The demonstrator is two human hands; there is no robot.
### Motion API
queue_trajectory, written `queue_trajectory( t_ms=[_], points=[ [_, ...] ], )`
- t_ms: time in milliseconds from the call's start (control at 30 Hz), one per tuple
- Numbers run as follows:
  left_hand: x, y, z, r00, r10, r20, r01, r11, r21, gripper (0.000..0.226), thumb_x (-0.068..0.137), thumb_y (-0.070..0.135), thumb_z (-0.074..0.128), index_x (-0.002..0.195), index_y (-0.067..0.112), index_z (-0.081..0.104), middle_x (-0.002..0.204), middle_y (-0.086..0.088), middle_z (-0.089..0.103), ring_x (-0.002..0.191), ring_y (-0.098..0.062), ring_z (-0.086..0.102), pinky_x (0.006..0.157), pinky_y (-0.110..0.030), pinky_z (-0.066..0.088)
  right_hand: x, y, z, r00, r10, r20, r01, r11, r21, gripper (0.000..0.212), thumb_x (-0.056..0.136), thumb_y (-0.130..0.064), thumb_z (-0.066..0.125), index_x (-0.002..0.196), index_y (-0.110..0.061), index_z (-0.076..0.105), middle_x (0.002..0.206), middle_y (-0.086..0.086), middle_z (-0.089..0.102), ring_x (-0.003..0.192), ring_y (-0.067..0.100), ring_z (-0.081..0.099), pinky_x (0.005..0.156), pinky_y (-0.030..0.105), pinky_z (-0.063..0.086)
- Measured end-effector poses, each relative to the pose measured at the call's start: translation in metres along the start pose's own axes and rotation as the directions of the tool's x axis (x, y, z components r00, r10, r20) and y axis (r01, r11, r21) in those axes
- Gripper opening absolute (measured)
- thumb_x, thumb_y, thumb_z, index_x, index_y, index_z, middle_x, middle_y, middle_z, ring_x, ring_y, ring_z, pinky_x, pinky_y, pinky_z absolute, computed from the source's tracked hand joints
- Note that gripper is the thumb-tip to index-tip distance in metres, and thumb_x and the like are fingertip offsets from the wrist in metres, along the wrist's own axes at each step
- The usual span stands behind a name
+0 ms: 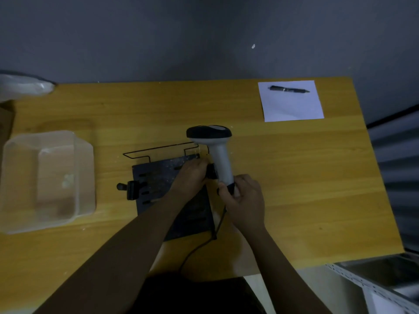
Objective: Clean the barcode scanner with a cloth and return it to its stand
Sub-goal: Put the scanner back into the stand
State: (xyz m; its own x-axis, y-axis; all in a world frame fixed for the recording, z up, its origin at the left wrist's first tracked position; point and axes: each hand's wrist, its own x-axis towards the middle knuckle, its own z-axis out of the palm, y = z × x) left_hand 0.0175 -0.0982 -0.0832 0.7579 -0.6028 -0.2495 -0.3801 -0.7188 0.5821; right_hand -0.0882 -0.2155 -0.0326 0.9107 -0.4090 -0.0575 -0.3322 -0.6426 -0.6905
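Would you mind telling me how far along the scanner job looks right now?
Both hands are on the job: the right hand grips the barcode scanner by the base of its handle, and the left hand is at the black stand. No cloth is visible, so whether wiping is done is unclear. Left: seating the scanner and letting go.

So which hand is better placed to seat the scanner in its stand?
Probably the right hand: it grips the base of the barcode scanner handle and can steer it. The left hand rests at the black clip on the stand, seemingly steadying it.
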Motion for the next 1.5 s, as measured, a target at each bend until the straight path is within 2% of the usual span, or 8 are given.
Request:
queue_trajectory(
  t_ms=[633,833,967,1067,1200,1300,1367,1500],
  points=[
    [-0.004,-0.009,-0.013,0.988,0.06,0.142,-0.078,0.989,0.129,0.015,0.086,0.008,0.061,0.099,0.002,0.056,0.103,-0.025,0.062,0.096,-0.035,0.057,0.07,-0.034,0.037,-0.014,-0.012,0.023,0.995,0.094,-0.018,-0.095,0.994,-0.049,0.036,0.083,-0.043,0.057,0.07,-0.009,0.061,0.077,0.004,0.055,0.075,0.016,0.042,0.059,0.026,0.026],
    [-0.014,0.0,-0.021,0.995,0.023,0.098,-0.037,0.989,0.145,0.026,0.086,0.022,0.061,0.103,0.004,0.054,0.106,-0.02,0.06,0.097,-0.033,0.055,0.074,-0.037,0.041,-0.004,-0.014,0.006,0.993,0.073,0.097,-0.06,0.99,-0.13,0.057,0.076,-0.064,0.045,0.085,-0.013,0.069,0.082,0.006,0.062,0.083,0.023,0.055,0.065,0.026,0.032],
    [-0.025,0.002,-0.028,0.995,-0.048,0.086,0.027,0.973,0.229,0.045,0.085,0.033,0.06,0.119,0.006,0.048,0.122,-0.017,0.053,0.116,-0.033,0.045,0.095,-0.043,0.039,-0.007,-0.035,-0.025,0.996,-0.048,-0.074,0.041,0.995,-0.093,0.02,0.081,-0.023,0.067,0.072,-0.005,0.066,0.068,-0.002,0.054,0.076,0.031,0.057,0.068,0.033,0.045],
    [-0.038,0.005,-0.038,0.993,-0.062,0.102,0.032,0.963,0.268,0.052,0.086,0.031,0.059,0.129,0.007,0.042,0.132,-0.016,0.047,0.124,-0.033,0.04,0.102,-0.042,0.034,-0.011,-0.049,-0.036,0.994,0.01,-0.108,-0.012,1.0,-0.014,0.017,0.084,-0.021,0.062,0.077,-0.006,0.067,0.085,0.009,0.057,0.084,0.027,0.055,0.071,0.029,0.04],
    [-0.067,0.008,-0.065,1.0,-0.01,-0.004,0.01,0.983,0.185,0.047,0.09,0.022,0.054,0.132,0.007,0.042,0.134,-0.016,0.046,0.126,-0.032,0.038,0.102,-0.042,0.036,-0.017,-0.084,-0.039,0.986,-0.064,-0.156,0.072,0.996,0.05,0.018,0.086,-0.019,0.059,0.075,-0.007,0.066,0.087,0.007,0.056,0.08,0.018,0.055,0.067,0.025,0.039],
    [-0.095,0.002,-0.096,0.987,0.029,-0.16,-0.018,0.997,0.069,0.03,0.093,0.016,0.046,0.121,0.007,0.051,0.119,-0.016,0.056,0.106,-0.032,0.053,0.082,-0.04,0.047,-0.022,-0.126,-0.031,0.972,-0.16,-0.173,0.187,0.97,0.156,0.02,0.087,-0.013,0.058,0.069,-0.005,0.062,0.082,0.004,0.051,0.07,0.001,0.048,0.059,0.011,0.034],
    [-0.115,-0.01,-0.119,0.967,-0.027,-0.255,0.026,1.0,-0.008,0.026,0.094,0.015,0.043,0.115,0.006,0.054,0.112,-0.018,0.059,0.094,-0.033,0.057,0.067,-0.035,0.043,-0.022,-0.157,-0.018,0.961,-0.22,-0.168,0.255,0.94,0.227,0.02,0.087,-0.011,0.057,0.069,-0.006,0.061,0.081,0.002,0.048,0.07,-0.007,0.047,0.059,0.003,0.032],
    [-0.163,-0.058,-0.163,0.889,-0.223,-0.401,0.175,0.973,-0.152,0.03,0.095,0.018,0.041,0.121,0.012,0.054,0.116,-0.015,0.064,0.094,-0.03,0.062,0.068,-0.032,0.046,-0.018,-0.224,0.031,0.967,-0.253,-0.021,0.241,0.892,0.383,0.029,0.093,-0.015,0.051,0.065,-0.008,0.053,0.077,0.0,0.042,0.068,-0.005,0.044,0.059,0.006,0.033]
  ],
)
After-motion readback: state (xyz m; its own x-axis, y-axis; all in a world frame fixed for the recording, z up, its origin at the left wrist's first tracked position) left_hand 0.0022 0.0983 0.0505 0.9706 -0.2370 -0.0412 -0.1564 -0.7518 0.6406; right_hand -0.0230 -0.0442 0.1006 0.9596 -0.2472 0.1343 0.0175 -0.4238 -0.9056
